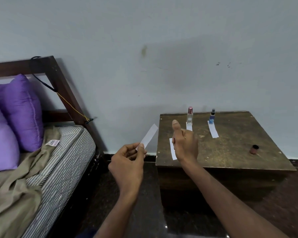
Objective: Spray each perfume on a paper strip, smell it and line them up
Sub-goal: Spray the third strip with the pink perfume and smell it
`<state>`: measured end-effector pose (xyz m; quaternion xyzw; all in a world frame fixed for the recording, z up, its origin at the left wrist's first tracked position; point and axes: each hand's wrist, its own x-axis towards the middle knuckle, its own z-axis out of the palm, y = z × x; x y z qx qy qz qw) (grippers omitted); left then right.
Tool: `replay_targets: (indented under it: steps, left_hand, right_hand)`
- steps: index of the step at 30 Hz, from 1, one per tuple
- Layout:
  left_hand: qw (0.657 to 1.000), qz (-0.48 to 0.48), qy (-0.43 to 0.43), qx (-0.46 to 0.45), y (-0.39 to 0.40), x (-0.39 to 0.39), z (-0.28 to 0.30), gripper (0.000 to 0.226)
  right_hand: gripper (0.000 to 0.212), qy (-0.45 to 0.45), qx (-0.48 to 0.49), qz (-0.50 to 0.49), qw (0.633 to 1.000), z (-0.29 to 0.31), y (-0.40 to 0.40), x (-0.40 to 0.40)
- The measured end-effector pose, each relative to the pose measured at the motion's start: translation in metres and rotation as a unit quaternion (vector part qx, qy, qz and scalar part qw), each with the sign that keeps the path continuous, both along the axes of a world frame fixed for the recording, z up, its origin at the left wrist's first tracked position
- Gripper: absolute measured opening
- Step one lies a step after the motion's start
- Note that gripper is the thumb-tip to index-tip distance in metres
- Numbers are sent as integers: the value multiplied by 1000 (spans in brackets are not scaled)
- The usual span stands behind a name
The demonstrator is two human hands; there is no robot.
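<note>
Pinching a white paper strip [149, 136], the left hand [127, 166] waits; the right hand [185, 143] seems curled around something hidden, probably a bottle. Next: spraying.

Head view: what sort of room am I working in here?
Most likely a bedroom: a bed with a striped mattress, purple pillows and a wooden headboard stands left of the small wooden table against a plain wall.
</note>
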<state>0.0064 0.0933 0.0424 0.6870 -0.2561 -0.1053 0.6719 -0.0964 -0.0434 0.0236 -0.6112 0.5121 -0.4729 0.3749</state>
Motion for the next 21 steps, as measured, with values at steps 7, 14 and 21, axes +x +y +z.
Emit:
replay_targets:
  steps: [7, 14, 21]
  left_hand:
    - [1000, 0, -13, -2, 3, 2, 1, 6]
    - [1000, -7, -23, -2, 3, 1, 2, 5]
    - [999, -12, -37, 1, 4, 0, 2, 6]
  right_hand:
    - [98, 19, -26, -24, 999, 1, 0, 7]
    - [93, 20, -39, -12, 999, 1, 1, 7]
    - [72, 17, -52, 8, 998, 4, 1, 6]
